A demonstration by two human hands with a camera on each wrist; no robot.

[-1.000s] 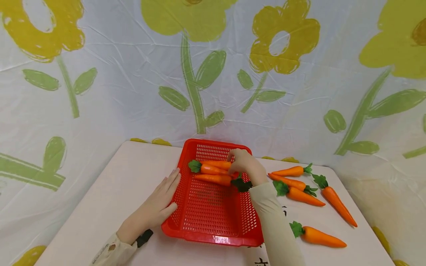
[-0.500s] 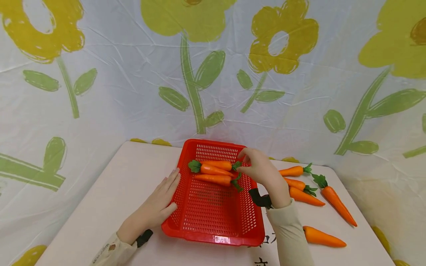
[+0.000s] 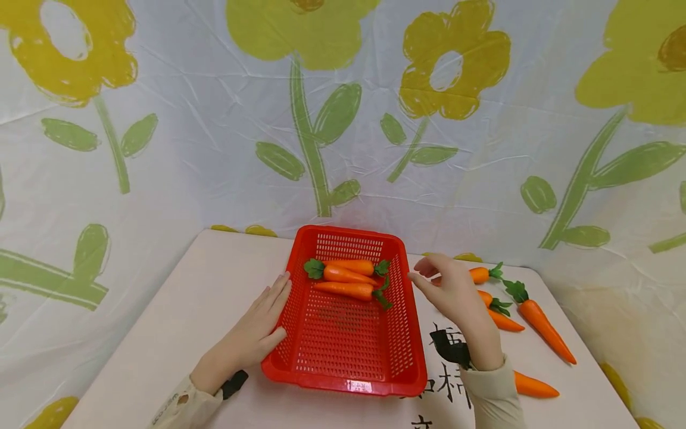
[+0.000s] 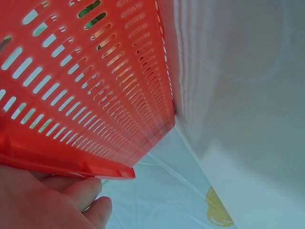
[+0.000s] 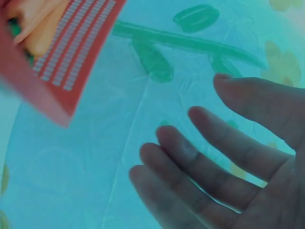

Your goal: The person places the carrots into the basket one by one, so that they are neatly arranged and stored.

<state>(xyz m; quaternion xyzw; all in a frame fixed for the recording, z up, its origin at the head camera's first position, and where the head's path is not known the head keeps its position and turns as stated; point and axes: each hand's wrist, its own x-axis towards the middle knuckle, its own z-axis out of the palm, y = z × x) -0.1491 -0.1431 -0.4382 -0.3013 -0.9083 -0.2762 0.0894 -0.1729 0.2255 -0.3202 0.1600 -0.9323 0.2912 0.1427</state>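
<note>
My left grip [image 3: 250, 326], straight-fingered, touches the basket [image 3: 343, 351]; my right grip [image 3: 454, 293], fingers apart, hovers between it and the surface's [image 3: 220, 274] right edge.

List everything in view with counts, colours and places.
Table: 1, pale, foreground
Basket: 1, red, on table
Basket carrots: 3, orange, green tops, inside, far half
Loose carrots: 5 visible, orange, on table, right of basket
Label: 1, whitish, basket's near rim
Characters: several, black, on table, right of basket
Flowered backdrop: 1, mainly white, behind table
Wrist straps: 2, black, left and right
Sleeves: 2, cream, left and right
Left hand: 1, against basket's left side
Right hand: 1, empty, right of basket
</note>
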